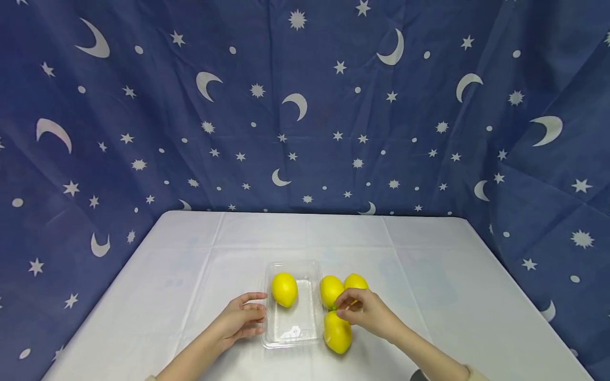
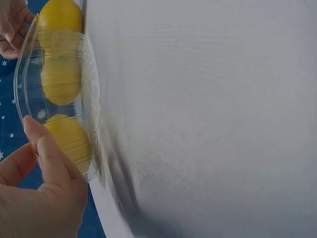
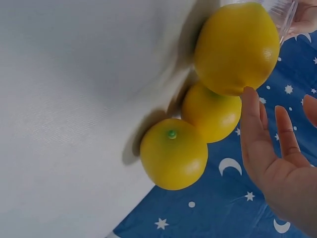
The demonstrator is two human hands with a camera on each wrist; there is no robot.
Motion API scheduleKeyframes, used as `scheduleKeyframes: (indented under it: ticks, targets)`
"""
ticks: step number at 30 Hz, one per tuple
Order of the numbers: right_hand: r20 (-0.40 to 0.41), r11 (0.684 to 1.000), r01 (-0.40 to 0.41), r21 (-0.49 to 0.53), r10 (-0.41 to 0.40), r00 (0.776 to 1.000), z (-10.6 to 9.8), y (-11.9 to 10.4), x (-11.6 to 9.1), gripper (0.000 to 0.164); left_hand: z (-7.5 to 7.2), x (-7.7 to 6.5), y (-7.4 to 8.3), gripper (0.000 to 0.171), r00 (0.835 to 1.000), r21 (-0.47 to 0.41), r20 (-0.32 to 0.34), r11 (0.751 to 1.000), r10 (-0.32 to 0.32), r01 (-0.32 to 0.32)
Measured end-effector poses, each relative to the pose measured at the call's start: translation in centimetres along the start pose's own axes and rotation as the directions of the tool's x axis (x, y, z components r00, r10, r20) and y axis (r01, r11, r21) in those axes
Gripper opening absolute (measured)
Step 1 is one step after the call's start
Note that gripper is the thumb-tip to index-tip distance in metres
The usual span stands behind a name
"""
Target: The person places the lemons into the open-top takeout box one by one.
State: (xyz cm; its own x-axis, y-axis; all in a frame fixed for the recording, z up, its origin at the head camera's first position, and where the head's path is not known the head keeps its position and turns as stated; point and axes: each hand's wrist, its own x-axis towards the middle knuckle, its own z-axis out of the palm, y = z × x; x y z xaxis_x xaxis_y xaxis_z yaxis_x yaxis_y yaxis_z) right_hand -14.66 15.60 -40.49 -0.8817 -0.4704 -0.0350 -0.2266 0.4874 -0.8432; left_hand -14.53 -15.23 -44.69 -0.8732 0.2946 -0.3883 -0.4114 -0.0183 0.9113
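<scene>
A clear plastic box [image 1: 270, 338] sits on the white table with one yellow lemon [image 1: 284, 290] inside, toward its far left. My left hand [image 1: 242, 321] is at the box's left side, fingers resting against its wall; the left wrist view shows the fingertips [image 2: 30, 124] right at the rim. Three more lemons stand close together just right of the box: a near one [image 1: 337, 333], a far-left one [image 1: 331, 291] and a far-right one [image 1: 356, 281]. Over them hovers my right hand [image 1: 364, 315], fingers loosely bent and holding nothing, the index fingertip overlapping the nearest lemon in the right wrist view.
A white cloth with fold creases covers the table [image 1: 190, 254]. Behind and along both sides hangs a blue curtain [image 1: 305, 132] with moons and stars. A small dark object [image 1: 418, 375] shows at the bottom edge, beside the right forearm.
</scene>
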Motion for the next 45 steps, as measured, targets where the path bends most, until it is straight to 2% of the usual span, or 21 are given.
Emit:
scheduleKeyframes:
  ticks: [8,21,26,30,34,40,45]
  targets:
    - [0.019,0.999,0.033,-0.034,-0.032,0.999,-0.1,0.8,-0.1,0.020,0.0,0.0,0.1,0.057,1.000,0.001,0.008,1.000,-0.005,0.005]
    - [0.056,0.997,-0.052,-0.055,0.055,0.997,0.6,1.8,-0.3,0.027,-0.1,-0.1,0.1,0.058,1.000,0.001,0.026,1.000,-0.003,0.002]
    - [0.103,0.994,-0.108,0.028,0.105,0.989,0.6,1.9,-0.4,0.032,-0.1,0.0,0.1,0.058,1.000,0.004,0.023,1.000,-0.007,0.007]
    - [0.152,0.978,-0.174,0.114,0.156,0.976,0.5,2.0,-0.5,0.037,-0.1,0.0,0.1,0.058,1.000,0.005,0.021,1.000,-0.010,0.010]
    - [0.182,0.964,-0.214,0.157,0.185,0.966,0.6,2.1,-0.5,0.040,-0.1,0.0,0.1,0.057,1.000,0.006,0.020,1.000,-0.008,0.008]
    - [0.204,0.937,-0.281,0.206,0.239,0.949,0.9,2.3,-0.4,0.044,0.0,0.0,0.2,0.058,1.000,0.010,0.013,1.000,-0.005,0.005]
    - [0.190,0.922,-0.315,0.224,0.276,0.942,1.3,2.2,-0.5,0.047,0.0,-0.1,0.2,0.057,1.000,0.007,0.008,1.000,-0.011,0.011]
